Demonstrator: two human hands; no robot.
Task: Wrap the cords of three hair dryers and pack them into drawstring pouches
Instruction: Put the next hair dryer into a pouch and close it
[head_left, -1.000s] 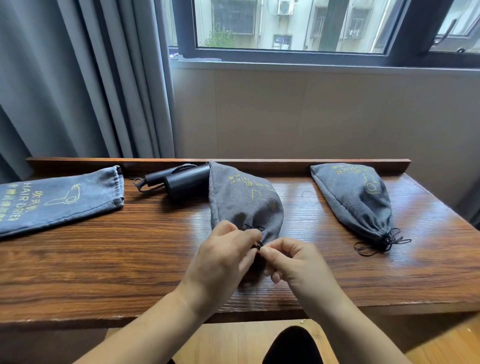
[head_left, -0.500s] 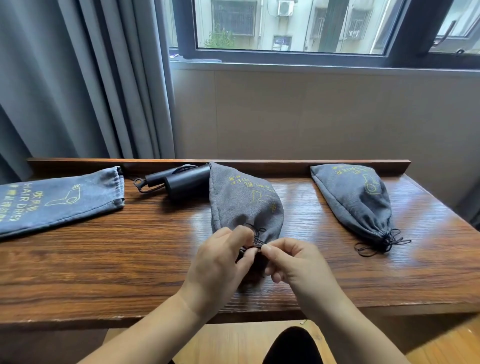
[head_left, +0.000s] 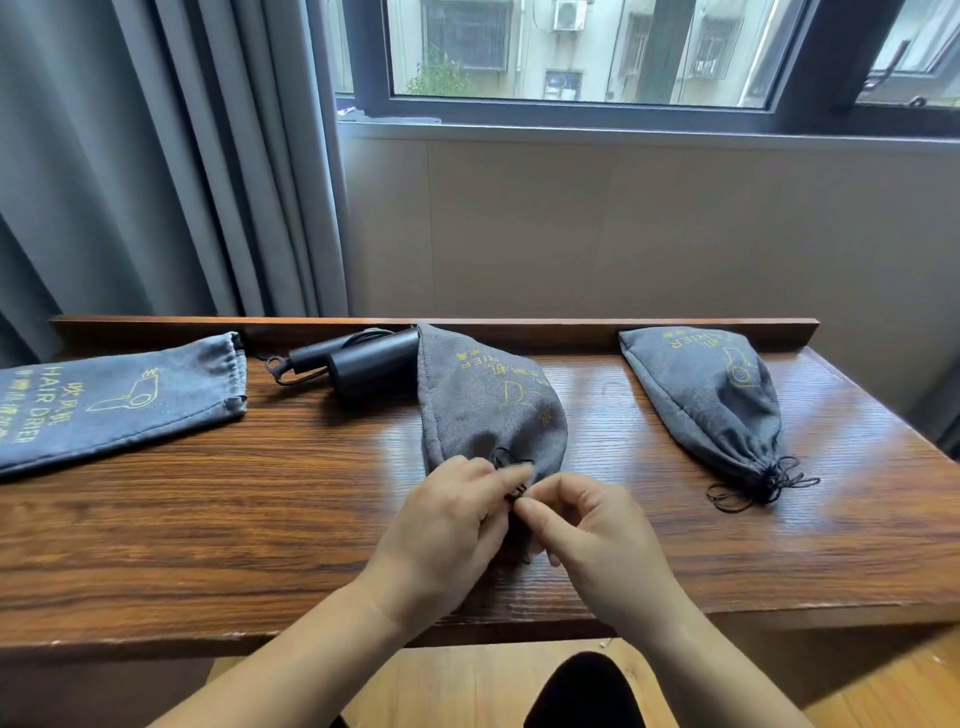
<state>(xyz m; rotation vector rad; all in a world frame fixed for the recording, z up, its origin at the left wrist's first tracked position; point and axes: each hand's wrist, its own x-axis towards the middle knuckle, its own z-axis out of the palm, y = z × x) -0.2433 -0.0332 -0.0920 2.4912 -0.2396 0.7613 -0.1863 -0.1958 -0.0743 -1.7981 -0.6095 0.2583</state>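
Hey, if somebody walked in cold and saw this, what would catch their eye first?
Probably the two hands, left hand and right hand, pinching the black drawstring at the mouth of the bulging grey fabric pouch mid-table. Next, the black hair dryer lying bare behind it, left, and the tied grey pouch at right.

Soft daylight pours in through the dark-framed window (head_left: 582, 57), glaring pale on the glossy brown wooden table (head_left: 613, 410) below it. Shadows stay faint, focus holds sharp, straight lines bow towards the edges.
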